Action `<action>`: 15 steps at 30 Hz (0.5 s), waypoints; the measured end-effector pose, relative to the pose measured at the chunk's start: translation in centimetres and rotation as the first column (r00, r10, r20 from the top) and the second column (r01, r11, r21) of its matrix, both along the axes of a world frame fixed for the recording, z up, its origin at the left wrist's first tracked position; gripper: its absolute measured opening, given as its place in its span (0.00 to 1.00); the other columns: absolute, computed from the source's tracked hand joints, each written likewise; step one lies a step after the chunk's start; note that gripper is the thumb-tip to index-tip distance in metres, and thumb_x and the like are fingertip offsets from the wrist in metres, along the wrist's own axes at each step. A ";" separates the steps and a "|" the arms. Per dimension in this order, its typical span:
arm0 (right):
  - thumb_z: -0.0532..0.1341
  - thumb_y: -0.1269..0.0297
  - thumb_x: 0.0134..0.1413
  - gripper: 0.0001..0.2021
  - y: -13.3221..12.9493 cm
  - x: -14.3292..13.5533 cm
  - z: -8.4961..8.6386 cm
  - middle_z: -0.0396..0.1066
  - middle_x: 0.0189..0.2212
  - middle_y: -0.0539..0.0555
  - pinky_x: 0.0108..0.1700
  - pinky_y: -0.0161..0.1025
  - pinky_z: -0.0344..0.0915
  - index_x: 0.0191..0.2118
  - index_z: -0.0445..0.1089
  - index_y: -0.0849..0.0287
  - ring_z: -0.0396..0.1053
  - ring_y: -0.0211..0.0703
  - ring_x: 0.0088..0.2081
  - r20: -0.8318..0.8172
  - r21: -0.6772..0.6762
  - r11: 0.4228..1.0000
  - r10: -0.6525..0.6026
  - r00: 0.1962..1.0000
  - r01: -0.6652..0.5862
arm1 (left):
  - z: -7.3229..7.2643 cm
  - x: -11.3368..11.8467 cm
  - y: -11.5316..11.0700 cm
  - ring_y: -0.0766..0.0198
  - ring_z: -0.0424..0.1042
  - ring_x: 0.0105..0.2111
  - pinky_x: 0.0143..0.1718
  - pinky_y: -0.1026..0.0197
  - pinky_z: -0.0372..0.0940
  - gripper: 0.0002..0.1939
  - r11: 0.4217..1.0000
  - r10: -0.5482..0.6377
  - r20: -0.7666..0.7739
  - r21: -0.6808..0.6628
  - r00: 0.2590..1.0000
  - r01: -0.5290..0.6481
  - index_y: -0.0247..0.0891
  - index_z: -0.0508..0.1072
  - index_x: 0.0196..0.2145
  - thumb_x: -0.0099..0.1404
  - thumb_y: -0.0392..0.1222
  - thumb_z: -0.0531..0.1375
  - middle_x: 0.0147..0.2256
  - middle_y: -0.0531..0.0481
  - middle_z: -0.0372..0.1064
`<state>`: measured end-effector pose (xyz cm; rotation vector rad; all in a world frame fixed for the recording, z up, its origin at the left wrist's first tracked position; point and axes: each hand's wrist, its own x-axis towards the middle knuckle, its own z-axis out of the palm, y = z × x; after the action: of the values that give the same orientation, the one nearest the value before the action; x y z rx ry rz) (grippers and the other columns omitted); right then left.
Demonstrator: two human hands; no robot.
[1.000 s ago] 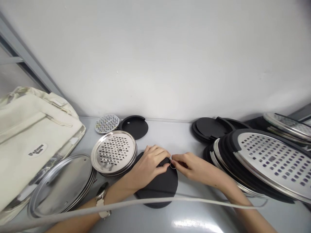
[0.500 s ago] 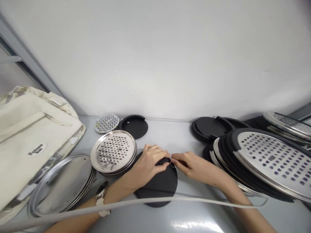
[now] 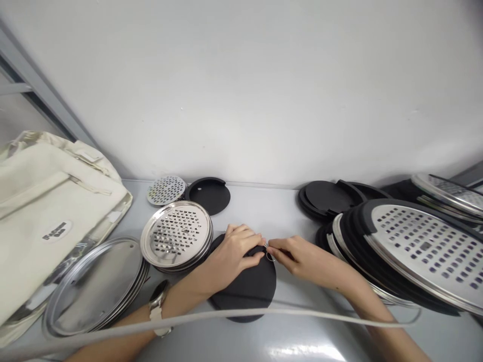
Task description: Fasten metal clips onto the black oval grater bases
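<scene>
The black disc (image 3: 249,294) lies on the worktop (image 3: 298,332) at your twelve o'clock; your left hand (image 3: 234,254) pinches its edge near one o'clock, your right hand (image 3: 289,253) gripping a small metal ring (image 3: 270,258) there — perforated plates (image 3: 161,229) sit at eleven, black covers (image 3: 320,195) farther off at one.

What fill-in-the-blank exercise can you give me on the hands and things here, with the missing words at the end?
1. The left hand rests on a disc coloured ____.
2. The right hand, at a thin ring, is ____, not gloved.
3. The watch is worn on the person's ____ wrist.
4. The round metal plate at the top of its stack is pierced with many small ____.

Missing words: black; bare; left; holes.
</scene>
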<state>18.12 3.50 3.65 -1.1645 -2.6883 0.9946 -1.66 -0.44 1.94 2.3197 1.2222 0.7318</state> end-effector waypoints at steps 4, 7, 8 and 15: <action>0.48 0.64 0.63 0.16 -0.1 -0.1 0.1 0.60 0.18 0.47 0.25 0.34 0.49 0.25 0.63 0.60 0.50 0.32 0.20 -0.015 -0.006 1.000 0.010 1.000 -0.010 | 0.1 0.0 0.0 0.63 0.67 0.43 0.48 0.57 0.54 0.05 1.000 -0.006 0.003 -0.002 1.000 0.006 0.40 0.69 0.40 0.66 0.36 0.58 0.39 0.54 0.71; 0.49 0.65 0.63 0.15 -0.1 -0.2 0.1 0.63 0.19 0.48 0.26 0.34 0.49 0.26 0.64 0.61 0.52 0.33 0.21 -0.033 -0.018 1.000 0.025 0.999 -0.026 | 0.1 0.0 -0.1 0.63 0.67 0.42 0.48 0.58 0.54 0.04 1.000 -0.009 -0.002 -0.001 1.000 0.009 0.39 0.69 0.39 0.66 0.35 0.58 0.39 0.54 0.70; 0.49 0.65 0.63 0.15 -0.2 -0.2 0.1 0.63 0.19 0.48 0.26 0.34 0.49 0.26 0.64 0.61 0.52 0.33 0.20 -0.033 -0.025 0.999 0.030 0.999 -0.031 | 0.1 0.0 -0.1 0.63 0.67 0.42 0.48 0.58 0.54 0.03 1.000 -0.010 -0.007 -0.001 1.000 0.010 0.39 0.69 0.39 0.66 0.35 0.58 0.39 0.54 0.70; 0.48 0.64 0.63 0.15 -0.2 -0.2 0.4 0.60 0.18 0.47 0.25 0.34 0.49 0.24 0.60 0.60 0.50 0.32 0.20 -0.023 -0.022 1.000 -0.005 1.000 0.004 | 0.1 0.0 0.1 0.62 0.67 0.42 0.48 0.58 0.55 0.03 1.000 -0.013 0.000 -0.005 1.000 0.013 0.39 0.68 0.39 0.66 0.35 0.57 0.39 0.53 0.70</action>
<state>17.91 3.33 4.01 -1.1551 -2.6629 1.0336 -1.70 -0.35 2.00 2.3214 1.2062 0.7237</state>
